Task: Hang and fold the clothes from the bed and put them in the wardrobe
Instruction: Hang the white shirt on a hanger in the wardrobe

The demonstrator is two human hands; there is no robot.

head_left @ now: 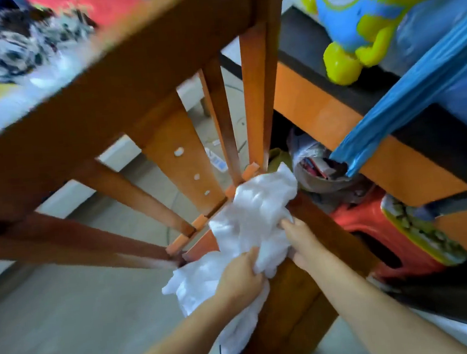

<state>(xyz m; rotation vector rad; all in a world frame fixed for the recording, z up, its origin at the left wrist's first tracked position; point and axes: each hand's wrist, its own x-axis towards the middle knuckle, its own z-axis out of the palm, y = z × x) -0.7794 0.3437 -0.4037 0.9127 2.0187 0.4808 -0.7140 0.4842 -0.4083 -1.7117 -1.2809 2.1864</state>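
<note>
Both hands' grip (265,256) round white cloth (255,211) against wooden bed frame (120,82)

A crumpled plain white cloth garment (253,220) lies against the orange-brown slatted wooden frame (120,82). Far right sits a blue and lime-yellow plastic toy (360,22) beside a blue plastic bag (407,97). Near right is a red plastic stool (374,234); far left, black-and-white patterned fabric (0,51). The floor (69,321) is grey.

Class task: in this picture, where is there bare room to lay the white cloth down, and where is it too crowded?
Free: the grey floor left of the hands, below the wooden slats. Crowded: under the orange shelf, packed with a red stool and bags, and its top, holding a plastic toy. Both hands, left and right, grip the white cloth.
</note>
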